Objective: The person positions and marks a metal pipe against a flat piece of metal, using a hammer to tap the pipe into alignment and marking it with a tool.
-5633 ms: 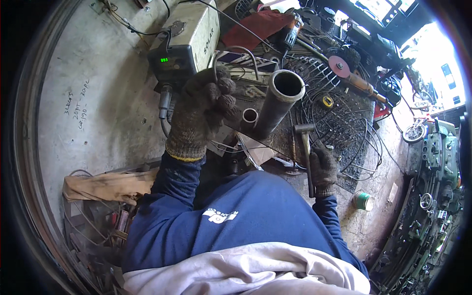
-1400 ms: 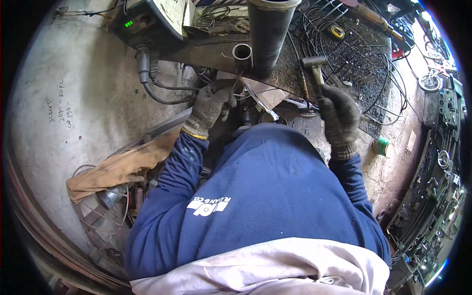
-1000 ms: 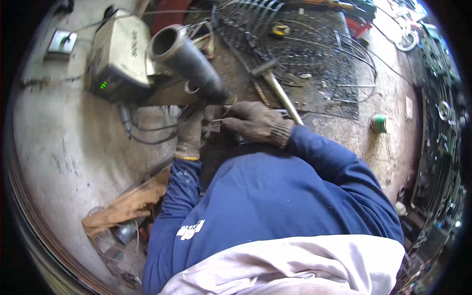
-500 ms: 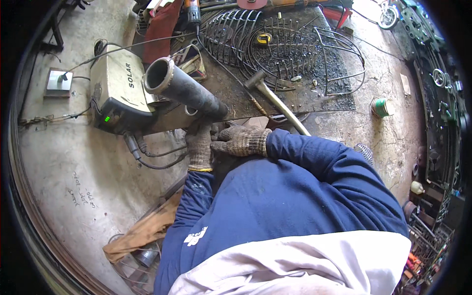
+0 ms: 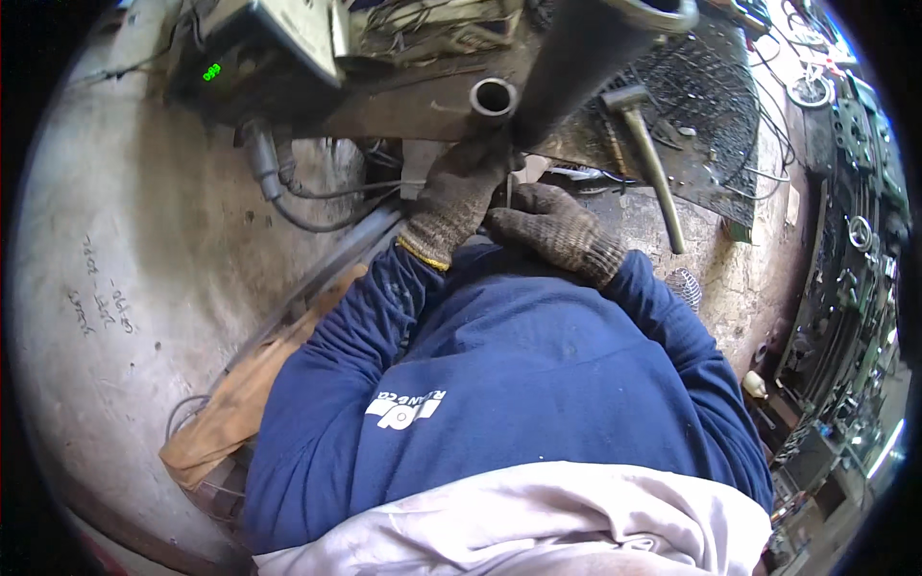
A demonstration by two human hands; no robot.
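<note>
Both my hands wear brown knitted work gloves and meet at the near edge of a dark metal bench [image 5: 413, 118]. My left hand [image 5: 461, 190] reaches up under a short steel pipe stub [image 5: 493, 99]; its fingers look curled, but shadow hides what they hold. My right hand [image 5: 555, 227] sits close beside it, fingers pressed together near a thin upright metal piece [image 5: 510, 188]; whether it grips that piece is unclear. Just beyond my hands a wide dark steel pipe [image 5: 586, 72] stands tilted on the bench, its open end toward me.
A hammer [image 5: 645, 158] lies on the bench, its handle jutting past the edge. At left, a welding machine [image 5: 252, 72] with a green display has thick cables [image 5: 317, 223] running toward my hands. Brown cloth [image 5: 254, 398] lies at lower left; tools crowd a rack [image 5: 845, 259] at right.
My view has moved closer to the bench, so pipe, hammer and machine appear larger or shifted. The pipe stub shows more fully. My left hand has angled to the right, fingers under the stub.
</note>
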